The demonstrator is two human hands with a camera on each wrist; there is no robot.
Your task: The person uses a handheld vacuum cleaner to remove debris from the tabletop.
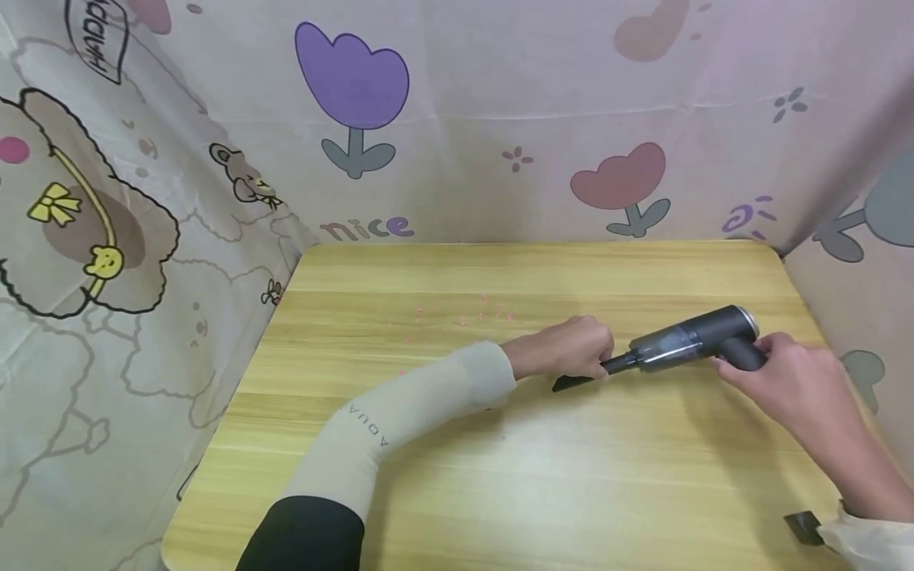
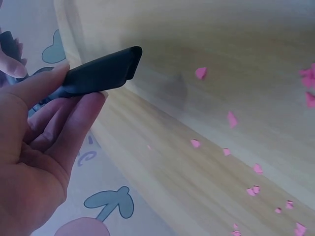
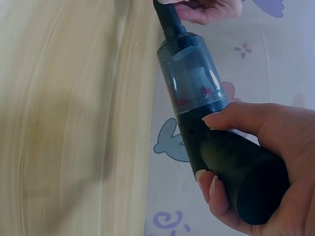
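A dark handheld vacuum cleaner (image 1: 714, 333) is held above the wooden table, its narrow nozzle (image 2: 101, 73) pointing left. My right hand (image 1: 800, 377) grips its handle; in the right wrist view the thumb lies on the body just behind the clear dust cup (image 3: 192, 73). A few pinkish-red bits show inside that cup. With thumb and fingers, my left hand (image 1: 571, 349) pinches the nozzle near its tip. Small pink scraps (image 2: 201, 73) lie scattered on the table, mostly left of the nozzle in the head view.
The wooden table (image 1: 343, 317) has printed cloth (image 1: 464, 159) hanging behind it and at both sides. A small black object (image 1: 804, 527) lies near the right sleeve at the front right.
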